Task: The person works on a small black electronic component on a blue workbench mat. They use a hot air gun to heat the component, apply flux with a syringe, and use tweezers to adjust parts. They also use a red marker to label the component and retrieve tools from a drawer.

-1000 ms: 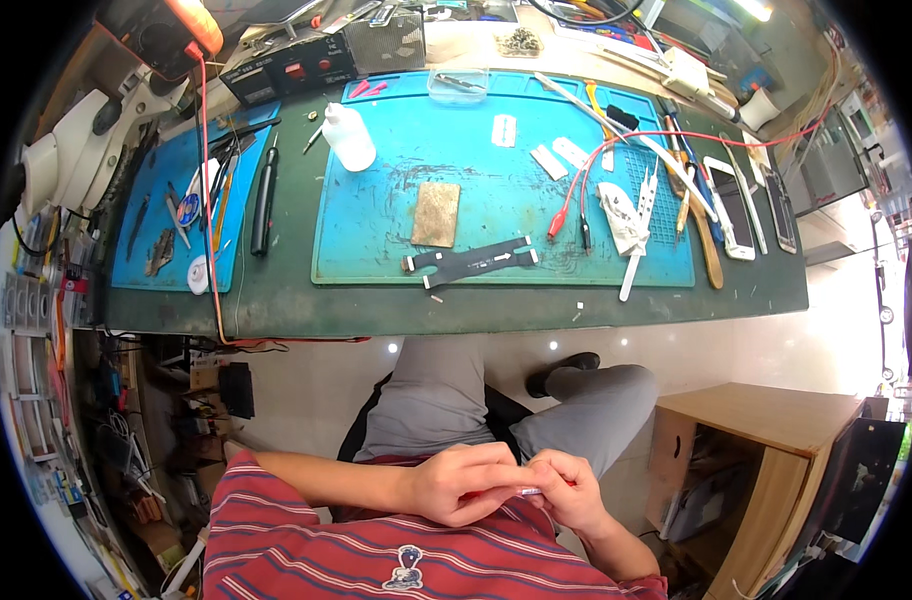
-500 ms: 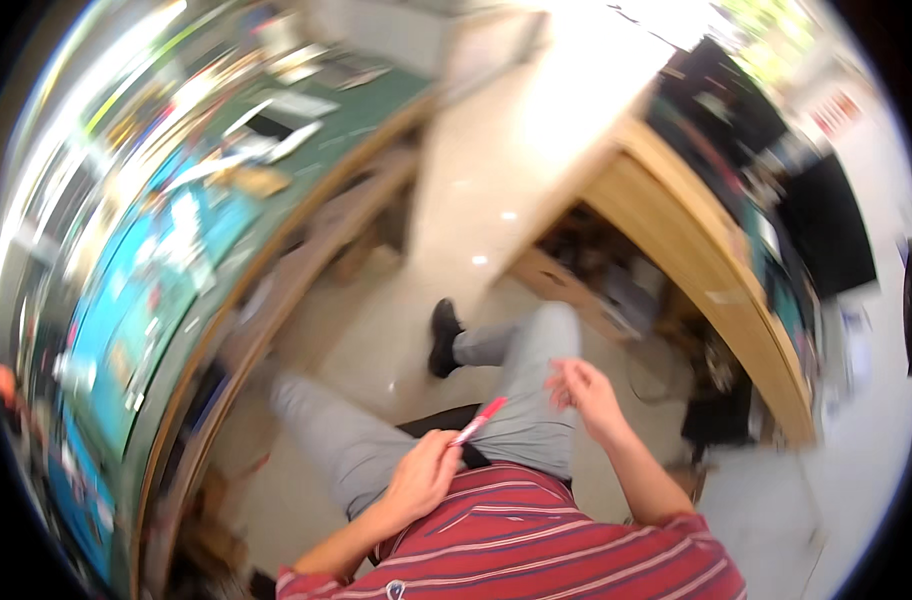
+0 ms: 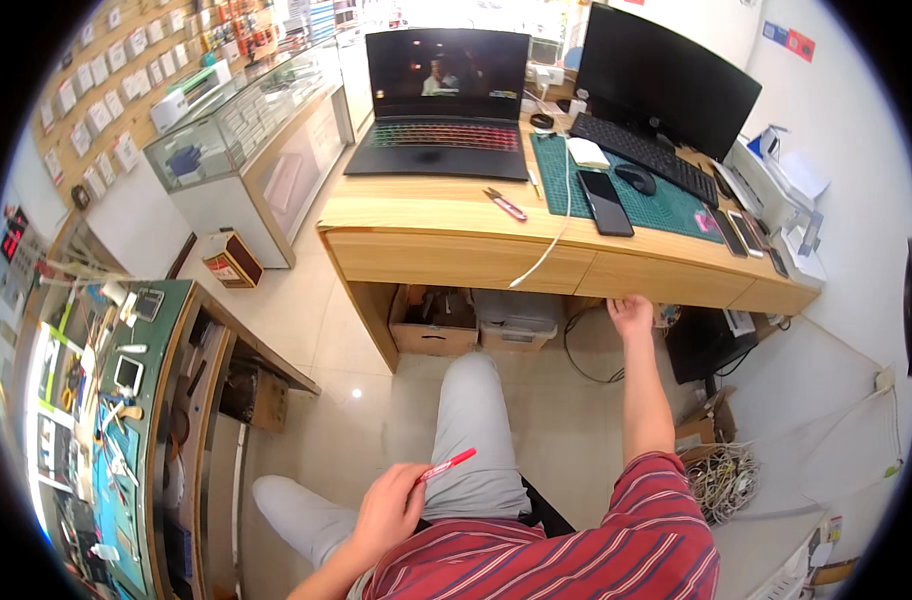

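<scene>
L hand (image 3: 388, 512) sat low, near the lap, over the grey trouser leg (image 3: 473, 420). Its grip was closed round a slim red pen-like tool (image 3: 446, 466), pinched betw. thumb & fingers; the tool's tip pointed up & to the right, away from the body, clear of everything else.

R hand (image 3: 631, 315) was stretched out fwd, arm straight, up at the underside of the front edge of the light wooden bench (image 3: 446, 215). Fingers were curled at the edge, just left of the drawer fronts; whether they held anything, can't tell. Grip looked partly closed, w/ nothing visible in it.

On the bench: an open black laptop (image 3: 446, 95) w/ lit keyboard, a green cutting mat (image 3: 666, 205) carrying a black phone (image 3: 605, 202), a white box-shaped item (image 3: 587, 153), a black mouse (image 3: 635, 178) & black keyboard (image 3: 644, 146), and a large dark monitor (image 3: 666, 75) behind. A small red-handled tool (image 3: 505, 204) lay on bare wood betw. laptop & mat. A white cable (image 3: 551, 245) hung over the front edge.

Under the bench: an open cardboard box (image 3: 434, 320) beside a grey plastic tub (image 3: 516, 318). Far left: a second green-topped bench (image 3: 161, 400) crowded w/ small tools.
</scene>
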Available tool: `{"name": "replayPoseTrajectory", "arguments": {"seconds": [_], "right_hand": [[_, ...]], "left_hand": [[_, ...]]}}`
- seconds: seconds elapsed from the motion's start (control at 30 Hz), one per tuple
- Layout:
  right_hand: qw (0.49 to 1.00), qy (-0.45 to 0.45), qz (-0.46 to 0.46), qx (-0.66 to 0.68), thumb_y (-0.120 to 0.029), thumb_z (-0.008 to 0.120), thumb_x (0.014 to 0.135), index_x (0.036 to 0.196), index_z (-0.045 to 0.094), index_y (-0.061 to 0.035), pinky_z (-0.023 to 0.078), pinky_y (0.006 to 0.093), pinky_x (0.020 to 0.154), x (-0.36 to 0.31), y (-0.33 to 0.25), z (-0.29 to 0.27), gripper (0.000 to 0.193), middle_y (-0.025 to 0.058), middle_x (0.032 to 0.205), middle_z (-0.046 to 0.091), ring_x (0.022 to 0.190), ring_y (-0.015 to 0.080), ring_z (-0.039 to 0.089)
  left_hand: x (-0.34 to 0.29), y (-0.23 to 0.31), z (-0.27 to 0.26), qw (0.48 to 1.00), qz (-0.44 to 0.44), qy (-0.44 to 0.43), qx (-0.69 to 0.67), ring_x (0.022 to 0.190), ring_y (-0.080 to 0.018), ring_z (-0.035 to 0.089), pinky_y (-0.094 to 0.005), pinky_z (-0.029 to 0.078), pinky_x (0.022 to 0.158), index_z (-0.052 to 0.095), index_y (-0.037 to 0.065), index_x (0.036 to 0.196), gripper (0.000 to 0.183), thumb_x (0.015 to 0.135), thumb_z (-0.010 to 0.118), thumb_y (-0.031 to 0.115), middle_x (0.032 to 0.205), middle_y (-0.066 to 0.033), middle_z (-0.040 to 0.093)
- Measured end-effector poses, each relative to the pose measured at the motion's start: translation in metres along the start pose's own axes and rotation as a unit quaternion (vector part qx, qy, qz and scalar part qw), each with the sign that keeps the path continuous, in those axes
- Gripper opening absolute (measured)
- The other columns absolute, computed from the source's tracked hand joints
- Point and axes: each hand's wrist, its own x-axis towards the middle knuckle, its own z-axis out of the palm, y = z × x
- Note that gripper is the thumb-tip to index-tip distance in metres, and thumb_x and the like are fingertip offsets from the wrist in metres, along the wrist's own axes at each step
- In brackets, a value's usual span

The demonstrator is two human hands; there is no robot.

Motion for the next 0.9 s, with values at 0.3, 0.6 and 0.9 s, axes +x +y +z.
{"name": "replayPoseTrajectory", "arguments": {"seconds": [0.3,0.6,0.9], "right_hand": [[0.999,0.036,0.01,-0.026,0.007,0.048,0.085,0.11,0.056,-0.0039,0.051,0.046,0.103,-0.053,0.015,-0.032,0.028,0.0104,0.111,0.064,0.108,0.0266,0.064],[0.986,0.028,-0.057,-0.154,-0.002,0.053,0.096,0.149,0.038,-0.0026,0.047,0.0434,0.109,-0.158,-0.002,-0.053,0.055,0.0161,0.147,0.05,0.133,0.0279,0.053],[0.774,0.061,-0.402,-0.485,-0.025,0.08,0.092,0.165,0.005,-0.0039,0.041,0.0493,0.116,-0.18,0.019,0.002,0.106,0.0243,0.17,0.006,0.157,0.0395,0.014]], "left_hand": [[0.189,0.06,0.058,0.982,0.186,-0.025,0.011,0.092,-0.035,0.065,-0.0422,0.054,0.077,0.066,0.004,0.121,0.029,0.092,0.067,0.002,0.107,-0.0146,0.061],[0.35,0.126,0.191,0.939,0.318,0.019,0.131,0.094,-0.0305,0.066,-0.0425,0.053,0.081,0.071,0.006,0.11,0.022,0.09,0.073,0.013,0.099,-0.0104,0.069],[0.319,0.097,0.156,0.955,0.282,0.056,0.074,0.104,-0.0325,0.066,-0.0439,0.05,0.091,0.067,0.005,0.124,0.035,0.09,0.072,0.011,0.11,-0.0113,0.072]]}}
